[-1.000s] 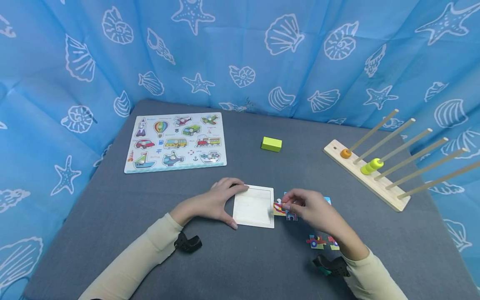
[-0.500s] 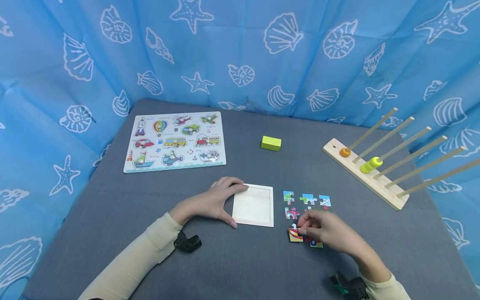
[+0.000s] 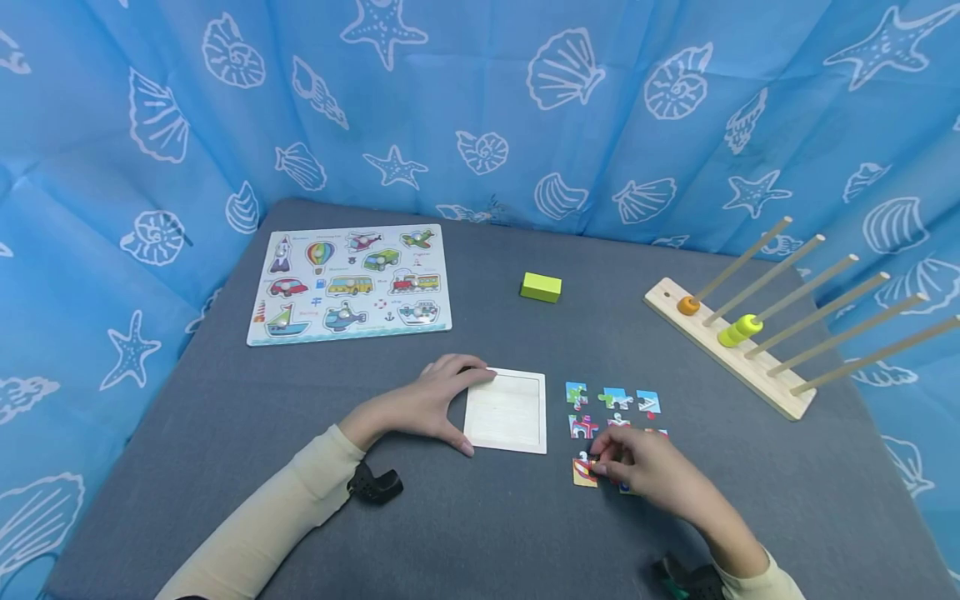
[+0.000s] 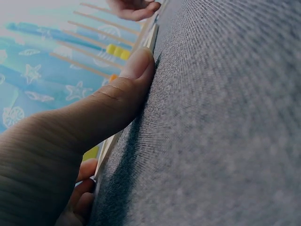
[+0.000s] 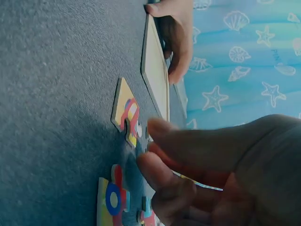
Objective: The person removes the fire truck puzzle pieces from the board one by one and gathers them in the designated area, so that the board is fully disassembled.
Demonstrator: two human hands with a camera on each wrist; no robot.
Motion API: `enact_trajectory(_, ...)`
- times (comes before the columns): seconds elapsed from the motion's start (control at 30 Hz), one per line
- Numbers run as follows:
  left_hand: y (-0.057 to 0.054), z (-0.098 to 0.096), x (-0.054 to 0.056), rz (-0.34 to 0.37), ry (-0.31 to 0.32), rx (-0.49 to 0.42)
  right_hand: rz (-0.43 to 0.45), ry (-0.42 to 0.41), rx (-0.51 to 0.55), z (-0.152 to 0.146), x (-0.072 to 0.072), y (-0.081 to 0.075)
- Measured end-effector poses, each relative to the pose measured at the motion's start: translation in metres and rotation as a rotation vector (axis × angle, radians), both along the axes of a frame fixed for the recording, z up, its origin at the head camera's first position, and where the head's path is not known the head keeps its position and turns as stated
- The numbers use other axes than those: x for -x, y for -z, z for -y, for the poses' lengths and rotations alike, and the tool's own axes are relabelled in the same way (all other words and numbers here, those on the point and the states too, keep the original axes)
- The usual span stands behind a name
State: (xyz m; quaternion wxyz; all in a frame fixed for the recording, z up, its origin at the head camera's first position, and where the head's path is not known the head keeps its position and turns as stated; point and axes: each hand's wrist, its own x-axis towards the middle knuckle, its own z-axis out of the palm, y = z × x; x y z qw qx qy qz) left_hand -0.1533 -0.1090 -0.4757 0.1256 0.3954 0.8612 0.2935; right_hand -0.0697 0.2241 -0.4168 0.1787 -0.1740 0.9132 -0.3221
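My left hand (image 3: 431, 404) holds a square, shallow wooden puzzle tray (image 3: 506, 410) at its left side, thumb by the near corner and fingers by the far one. In the left wrist view the thumb (image 4: 134, 70) presses along the tray's edge. My right hand (image 3: 652, 467) is just right of a jigsaw piece (image 3: 584, 473) with a red and yellow picture. That jigsaw piece (image 5: 126, 110) lies flat in the right wrist view, apart from the loosely bent fingers (image 5: 157, 172), which hold nothing. Behind them another jigsaw piece (image 5: 113, 200) with a blue ring shows.
More jigsaw pieces (image 3: 617, 398) lie in rows right of the tray, some partly hidden by my right hand. A vehicle peg puzzle board (image 3: 351, 285) is at the back left. A green block (image 3: 541, 287) stands behind the tray, and a wooden peg rack (image 3: 731, 350) at right.
My right hand carried the red and yellow jigsaw piece from beside the tray toward the near right, set it on the table and let go. The left hand stayed at the tray.
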Motion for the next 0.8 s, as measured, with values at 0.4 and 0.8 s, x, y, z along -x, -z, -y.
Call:
enact_trajectory(0.4,-0.002,0.0,0.0,-0.009,0.006,-0.007,-0.155,-0.061,-0.184,0.009,-0.011,0.002)
enact_trajectory(0.8,0.001,0.0,-0.001,-0.01,0.001,0.002,-0.179,-0.041,-0.267,0.01,-0.018,0.001)
